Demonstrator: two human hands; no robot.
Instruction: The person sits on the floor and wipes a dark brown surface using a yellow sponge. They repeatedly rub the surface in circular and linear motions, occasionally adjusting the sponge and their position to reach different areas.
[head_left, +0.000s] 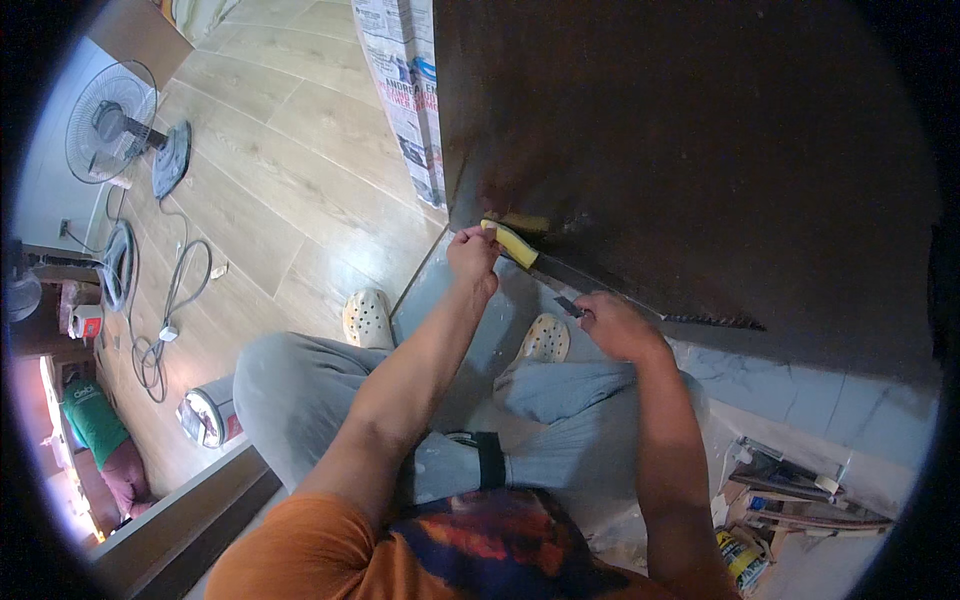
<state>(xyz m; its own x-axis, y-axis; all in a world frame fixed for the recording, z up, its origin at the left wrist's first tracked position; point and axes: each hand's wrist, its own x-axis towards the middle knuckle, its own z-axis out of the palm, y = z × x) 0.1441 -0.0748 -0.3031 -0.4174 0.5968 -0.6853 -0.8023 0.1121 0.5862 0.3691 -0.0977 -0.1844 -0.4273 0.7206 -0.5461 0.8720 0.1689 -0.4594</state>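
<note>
My left hand (474, 255) pinches one end of a curved yellow strip-like piece (513, 244) at the lower edge of a large dark brown panel (675, 165), which looks like a door. A faint yellow reflection shows on the panel's glossy face. My right hand (619, 324) is closed around a small tool with a dark flat end (568, 306), just below that edge. The tool's end points towards the yellow piece and is apart from it. What kind of tool it is cannot be told; the fingers hide the rest. Farther right, a dark jagged strip (716, 322) runs along the panel's bottom.
Newspaper (409, 105) covers a strip beside the panel. On the wood-look floor (247, 142) stand a fan (112, 124), coiled cables (157, 337) and a metal can (208, 412). Odds and ends (795, 502) lie lower right. Another person (101, 427) is at far left.
</note>
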